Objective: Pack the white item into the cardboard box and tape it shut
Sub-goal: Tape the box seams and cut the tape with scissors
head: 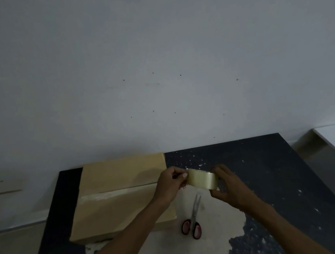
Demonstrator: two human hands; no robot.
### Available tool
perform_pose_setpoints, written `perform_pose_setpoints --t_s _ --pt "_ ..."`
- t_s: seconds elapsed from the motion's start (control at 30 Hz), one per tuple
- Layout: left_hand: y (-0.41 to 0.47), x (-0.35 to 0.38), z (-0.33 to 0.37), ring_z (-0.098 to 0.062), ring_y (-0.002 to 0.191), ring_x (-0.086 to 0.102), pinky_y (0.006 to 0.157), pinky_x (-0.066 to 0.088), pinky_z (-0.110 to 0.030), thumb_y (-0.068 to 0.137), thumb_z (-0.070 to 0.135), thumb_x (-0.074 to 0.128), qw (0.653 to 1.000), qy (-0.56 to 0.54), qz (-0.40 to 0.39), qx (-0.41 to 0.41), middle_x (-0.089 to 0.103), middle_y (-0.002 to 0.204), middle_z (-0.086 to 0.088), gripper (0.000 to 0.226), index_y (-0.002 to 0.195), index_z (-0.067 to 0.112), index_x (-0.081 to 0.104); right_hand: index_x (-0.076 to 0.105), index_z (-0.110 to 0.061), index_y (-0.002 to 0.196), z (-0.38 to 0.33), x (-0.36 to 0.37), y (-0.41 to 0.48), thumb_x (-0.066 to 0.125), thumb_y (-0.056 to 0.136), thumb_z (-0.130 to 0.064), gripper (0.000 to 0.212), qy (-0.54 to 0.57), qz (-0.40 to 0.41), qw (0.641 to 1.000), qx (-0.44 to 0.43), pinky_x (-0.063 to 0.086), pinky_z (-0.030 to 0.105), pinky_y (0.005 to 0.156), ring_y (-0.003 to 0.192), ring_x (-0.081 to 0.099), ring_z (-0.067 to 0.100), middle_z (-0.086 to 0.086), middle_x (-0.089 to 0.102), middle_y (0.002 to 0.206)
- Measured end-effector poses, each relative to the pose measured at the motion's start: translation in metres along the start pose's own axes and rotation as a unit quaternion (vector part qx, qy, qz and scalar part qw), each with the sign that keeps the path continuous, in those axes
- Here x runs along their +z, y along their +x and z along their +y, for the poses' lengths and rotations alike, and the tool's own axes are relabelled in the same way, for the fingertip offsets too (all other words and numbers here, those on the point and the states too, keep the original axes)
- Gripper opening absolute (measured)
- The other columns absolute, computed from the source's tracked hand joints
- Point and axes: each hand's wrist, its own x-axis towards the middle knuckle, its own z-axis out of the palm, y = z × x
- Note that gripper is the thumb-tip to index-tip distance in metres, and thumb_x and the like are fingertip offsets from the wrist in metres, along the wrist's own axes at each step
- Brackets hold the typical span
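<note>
1 half-hidden tape roll [200, 178], left hand [170, 184] fingers pinching its end, right hand [228, 188] fingers round it.

Dark surface [267, 168], flecked with white specks, set against a pale grey wall [156, 57]. Large pale worn patch [213, 244] on near part of surface. Scissors [193, 219] lying flat on that patch: red-and-black handles nearest the camera, blades slightly parted, tips towards the wall. Small dark marks scattered over the wall. Light floor [11, 252] at left; pale ledge [327, 153] at right. Lighting dim.
</note>
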Motion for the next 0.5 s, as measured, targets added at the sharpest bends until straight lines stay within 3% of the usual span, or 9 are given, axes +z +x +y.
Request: perform_pose_setpoints --t_s 0.17,0.4,0.5 --pt "0.001 -0.037 0.009 -0.019 0.083 0.068 0.078 0.058 -0.036 0.095 0.015 0.06 0.999 0.032 -0.014 0.002 0.071 0.093 -0.008 0.007 0.096 0.015 0.067 0.054 -0.021 0.115 -0.038 0.005 0.014 0.074 0.076 -0.03 0.045 0.003 0.0 1.0 -0.014 0.05 0.031 0.074 0.091 0.054 0.007 -0.006 0.057 0.105" --pt "-0.012 -0.084 0.02 -0.01 0.068 0.057 0.07 0.052 -0.026 0.098 0.008 0.052 1.0 0.021 -0.011 0.014 0.061 0.079 -0.001 0.016 0.088 0.013 0.063 0.052 -0.022 0.091 -0.075 0.024 0.038 0.068 0.066 -0.049 0.04 -0.094 0.011 0.995 -0.026 0.045 0.031 0.068 0.081 0.047 0.011 -0.007 0.054 0.089" --pt "-0.024 -0.106 0.027 -0.004 0.064 0.058 0.063 0.049 -0.016 0.099 0.006 0.051 1.0 0.007 -0.024 0.011 0.062 0.084 -0.001 0.017 0.087 0.012 0.062 0.052 -0.022 0.087 -0.085 0.031 0.042 0.064 0.065 -0.05 0.038 -0.118 0.019 0.991 -0.052 0.039 0.022 0.062 0.073 0.044 0.004 -0.01 0.052 0.083"
